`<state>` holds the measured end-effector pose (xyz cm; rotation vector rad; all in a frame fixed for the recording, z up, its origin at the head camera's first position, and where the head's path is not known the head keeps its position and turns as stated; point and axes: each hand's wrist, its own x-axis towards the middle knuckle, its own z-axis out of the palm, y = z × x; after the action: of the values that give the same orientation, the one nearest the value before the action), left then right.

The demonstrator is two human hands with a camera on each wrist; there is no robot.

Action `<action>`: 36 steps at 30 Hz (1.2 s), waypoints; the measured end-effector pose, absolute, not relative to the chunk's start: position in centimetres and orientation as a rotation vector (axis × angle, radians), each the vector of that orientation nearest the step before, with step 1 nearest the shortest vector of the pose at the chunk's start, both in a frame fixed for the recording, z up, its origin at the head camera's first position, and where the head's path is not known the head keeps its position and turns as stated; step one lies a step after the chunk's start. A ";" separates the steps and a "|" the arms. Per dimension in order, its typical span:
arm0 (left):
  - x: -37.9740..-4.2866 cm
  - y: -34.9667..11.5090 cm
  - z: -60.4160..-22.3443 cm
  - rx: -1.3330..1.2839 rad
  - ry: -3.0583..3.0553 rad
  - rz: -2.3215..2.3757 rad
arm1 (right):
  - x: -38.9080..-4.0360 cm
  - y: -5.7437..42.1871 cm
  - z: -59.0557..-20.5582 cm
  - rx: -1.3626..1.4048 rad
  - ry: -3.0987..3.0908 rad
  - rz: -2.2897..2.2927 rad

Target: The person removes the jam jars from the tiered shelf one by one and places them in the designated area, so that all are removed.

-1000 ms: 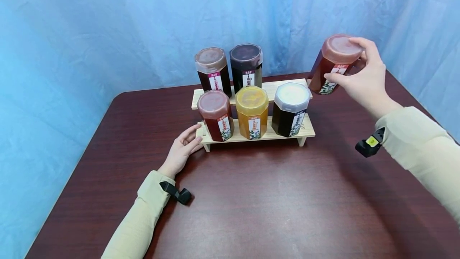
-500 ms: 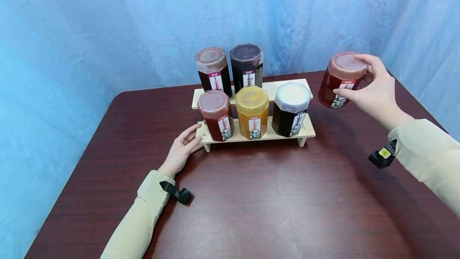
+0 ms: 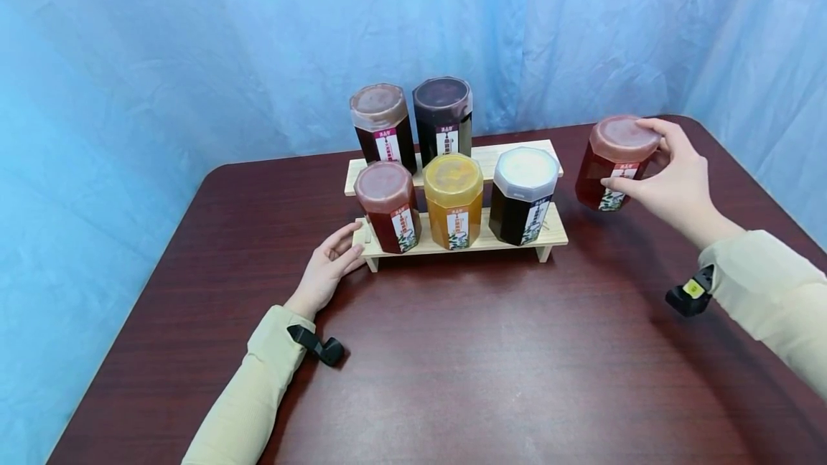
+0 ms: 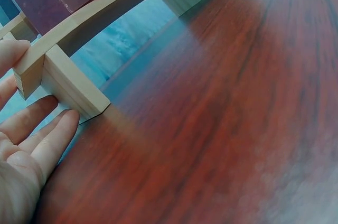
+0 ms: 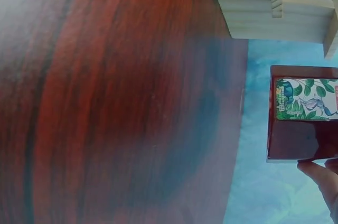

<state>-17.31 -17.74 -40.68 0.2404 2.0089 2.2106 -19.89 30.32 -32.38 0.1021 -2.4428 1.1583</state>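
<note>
My right hand (image 3: 681, 181) grips an octagonal jar of dark red contents (image 3: 607, 171) with a pinkish lid, thumb in front and fingers round the far side. This jar is upright, to the right of a two-tier wooden rack (image 3: 554, 229); its labelled side (image 5: 306, 100) shows in the right wrist view. My left hand (image 3: 326, 268) holds the rack's left end, fingertips at the plank and the leg (image 4: 74, 84). On the lower tier stand a red jar (image 3: 386, 210), a yellow jar (image 3: 454, 203) and a dark jar with white lid (image 3: 522, 199).
Two dark jars, one with a brownish lid (image 3: 381, 120) and one with a dark lid (image 3: 443, 117), stand on the upper tier's left and middle. The dark red table (image 3: 465, 357) extends in front, with blue curtains (image 3: 258, 49) behind and at both sides.
My right hand has carried the red jar down and slightly right, away from the rack's upper tier. The left hand, the rack and its jars have stayed in place.
</note>
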 end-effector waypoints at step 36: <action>-17.3 -17.8 -40.7 0.258 2.027 2.205 | -18.6 33.8 -34.5 -0.048 -2.400 1.305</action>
<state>-17.27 -17.75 -40.72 0.2579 2.0268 2.2046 -18.60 33.80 -34.50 -0.0479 -2.4001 1.3047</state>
